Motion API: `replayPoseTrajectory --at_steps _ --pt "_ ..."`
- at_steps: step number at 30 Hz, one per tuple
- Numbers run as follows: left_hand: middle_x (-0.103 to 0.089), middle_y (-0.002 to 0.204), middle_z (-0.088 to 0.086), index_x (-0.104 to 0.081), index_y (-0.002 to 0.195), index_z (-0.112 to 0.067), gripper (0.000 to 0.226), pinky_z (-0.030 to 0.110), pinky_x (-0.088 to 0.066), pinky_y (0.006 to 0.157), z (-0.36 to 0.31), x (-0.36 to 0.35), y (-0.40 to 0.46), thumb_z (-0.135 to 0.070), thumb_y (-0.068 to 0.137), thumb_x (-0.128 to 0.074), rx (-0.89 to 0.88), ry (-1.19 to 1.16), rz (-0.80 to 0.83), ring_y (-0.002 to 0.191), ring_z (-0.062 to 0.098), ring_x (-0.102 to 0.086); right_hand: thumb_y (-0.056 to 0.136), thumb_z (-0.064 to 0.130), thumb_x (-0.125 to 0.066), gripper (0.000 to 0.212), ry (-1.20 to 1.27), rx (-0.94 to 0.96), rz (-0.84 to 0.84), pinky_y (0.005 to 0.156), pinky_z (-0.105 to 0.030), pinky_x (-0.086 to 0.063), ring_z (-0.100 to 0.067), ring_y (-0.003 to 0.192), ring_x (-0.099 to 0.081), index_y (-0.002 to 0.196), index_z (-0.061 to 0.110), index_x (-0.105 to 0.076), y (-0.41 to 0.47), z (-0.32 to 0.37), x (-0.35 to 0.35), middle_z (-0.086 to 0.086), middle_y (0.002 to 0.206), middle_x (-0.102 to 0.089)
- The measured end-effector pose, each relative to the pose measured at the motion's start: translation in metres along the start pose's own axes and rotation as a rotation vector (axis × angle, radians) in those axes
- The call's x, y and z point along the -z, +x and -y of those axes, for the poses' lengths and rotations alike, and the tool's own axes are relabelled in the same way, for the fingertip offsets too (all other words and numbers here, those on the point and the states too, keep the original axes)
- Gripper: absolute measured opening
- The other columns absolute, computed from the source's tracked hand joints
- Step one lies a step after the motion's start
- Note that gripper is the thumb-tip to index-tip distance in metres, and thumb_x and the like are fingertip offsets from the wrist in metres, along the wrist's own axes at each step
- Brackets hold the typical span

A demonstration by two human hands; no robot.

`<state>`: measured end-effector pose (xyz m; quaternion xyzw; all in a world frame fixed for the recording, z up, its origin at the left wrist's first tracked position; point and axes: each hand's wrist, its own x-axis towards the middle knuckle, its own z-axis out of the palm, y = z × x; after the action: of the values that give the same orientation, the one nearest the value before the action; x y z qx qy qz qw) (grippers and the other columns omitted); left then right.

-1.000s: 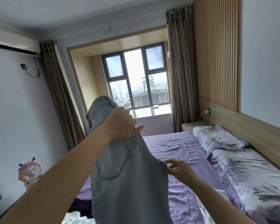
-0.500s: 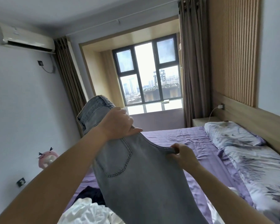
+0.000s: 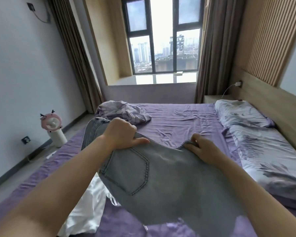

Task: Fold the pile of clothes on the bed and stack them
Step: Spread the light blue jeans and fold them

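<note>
I see a pink fan (image 3: 51, 120) on the floor. My left hand (image 3: 120, 134) grips the gray jeans (image 3: 161, 182) by the waist, over the purple bed (image 3: 178, 120). My right hand (image 3: 203, 149) pinches their other edge.

- Light grey jeans (image 3: 164, 182) are hanging spread above the purple bed (image 3: 178, 120), back pocket facing up.
- White garment (image 3: 91, 207) is lying crumpled beneath them.
</note>
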<state>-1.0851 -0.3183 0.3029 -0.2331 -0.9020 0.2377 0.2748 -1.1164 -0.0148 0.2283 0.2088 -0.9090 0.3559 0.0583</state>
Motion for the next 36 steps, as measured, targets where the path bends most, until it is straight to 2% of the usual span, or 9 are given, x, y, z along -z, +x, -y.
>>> replayPoseTrajectory --at_steps 4,7,12,14,16,18,25,31,36 --pt "-0.063 0.06 -0.003 -0.053 0.053 -0.018 0.097 0.027 -0.029 0.052 -0.016 -0.035 -0.036 -0.091 0.064 0.009 0.086 -0.117 0.165 0.056 0.018 -0.057 0.086 0.041 -0.064 0.035 -0.142 -0.014 0.279 0.062 -0.027 -0.035 -0.017 0.07 -0.048 0.071 0.025 -0.037 0.009 0.004 -0.005 0.005 0.071 -0.05" --pt "-0.06 0.059 -0.003 -0.05 0.05 -0.018 0.097 0.029 -0.034 0.054 -0.017 -0.054 -0.057 -0.094 0.061 0.009 0.121 -0.201 0.336 0.059 0.019 -0.058 0.083 0.044 -0.067 0.032 -0.147 -0.027 0.42 0.056 -0.019 -0.033 -0.014 0.073 -0.048 0.073 0.027 -0.041 0.022 0.01 -0.018 0.009 0.075 -0.05" --pt "-0.064 0.114 0.015 -0.056 0.071 -0.01 0.092 0.032 -0.043 0.072 -0.044 -0.119 -0.116 -0.092 0.069 -0.016 0.187 -0.346 0.682 0.106 0.03 -0.06 0.086 0.039 -0.065 0.025 -0.126 -0.086 0.538 0.064 -0.026 -0.03 -0.015 0.08 -0.047 0.079 0.026 -0.045 0.022 -0.009 -0.105 0.007 0.081 -0.052" --pt "-0.064 0.114 0.015 -0.058 0.07 -0.017 0.085 0.038 -0.044 0.081 -0.065 -0.149 -0.144 -0.092 0.07 -0.016 0.167 -0.374 0.819 0.102 0.029 -0.062 0.088 0.031 -0.064 0.02 -0.13 -0.147 0.628 0.075 -0.026 -0.037 -0.017 0.093 -0.052 0.099 0.016 -0.055 0.013 -0.028 -0.157 -0.002 0.102 -0.06" --pt "-0.068 0.107 0.01 -0.066 0.097 -0.013 0.096 0.034 -0.044 0.073 -0.084 -0.184 -0.175 -0.09 0.071 -0.016 0.148 -0.343 0.908 0.094 0.025 -0.065 0.089 0.022 -0.061 0.023 -0.138 -0.223 0.686 0.082 -0.026 -0.041 -0.019 0.102 -0.056 0.11 0.014 -0.058 0.005 -0.046 -0.207 -0.004 0.115 -0.062" --pt "-0.07 0.104 0.008 -0.06 0.113 -0.011 0.094 0.033 -0.042 0.068 -0.095 -0.217 -0.203 -0.087 0.076 -0.02 0.185 -0.351 0.985 0.093 0.026 -0.066 0.089 0.017 -0.056 0.018 -0.146 -0.295 0.695 0.083 -0.029 -0.044 -0.022 0.103 -0.058 0.107 0.016 -0.059 -0.002 -0.058 -0.252 -0.006 0.115 -0.063" --pt "-0.069 0.103 0.006 -0.054 0.104 -0.013 0.076 0.033 -0.034 0.064 -0.078 -0.312 -0.237 -0.079 0.083 -0.024 0.154 -0.433 1.136 0.096 0.025 -0.065 0.095 0.021 -0.048 0.015 -0.146 -0.427 0.527 0.084 -0.036 -0.038 -0.03 0.106 -0.059 0.108 0.019 -0.055 0.018 -0.074 -0.365 -0.006 0.111 -0.067" --pt "-0.055 0.069 0.0 -0.045 0.064 -0.016 0.071 0.032 -0.032 0.056 -0.055 -0.379 -0.231 -0.08 0.083 -0.023 -0.022 -0.632 1.341 0.063 0.02 -0.05 0.094 0.021 -0.055 0.016 -0.042 -0.517 0.518 0.09 -0.034 -0.039 -0.024 0.106 -0.061 0.109 0.021 -0.06 0.035 -0.096 -0.397 0.001 0.109 -0.069" --pt "-0.068 0.095 0.003 -0.052 0.083 -0.018 0.066 0.031 -0.035 0.062 -0.042 -0.453 -0.203 -0.08 0.082 -0.028 0.068 -0.577 1.222 0.088 0.025 -0.063 0.091 0.021 -0.061 0.016 -0.004 -0.602 0.359 0.094 -0.042 -0.042 -0.025 0.104 -0.061 0.106 0.018 -0.064 0.072 -0.119 -0.425 -0.002 0.108 -0.069"
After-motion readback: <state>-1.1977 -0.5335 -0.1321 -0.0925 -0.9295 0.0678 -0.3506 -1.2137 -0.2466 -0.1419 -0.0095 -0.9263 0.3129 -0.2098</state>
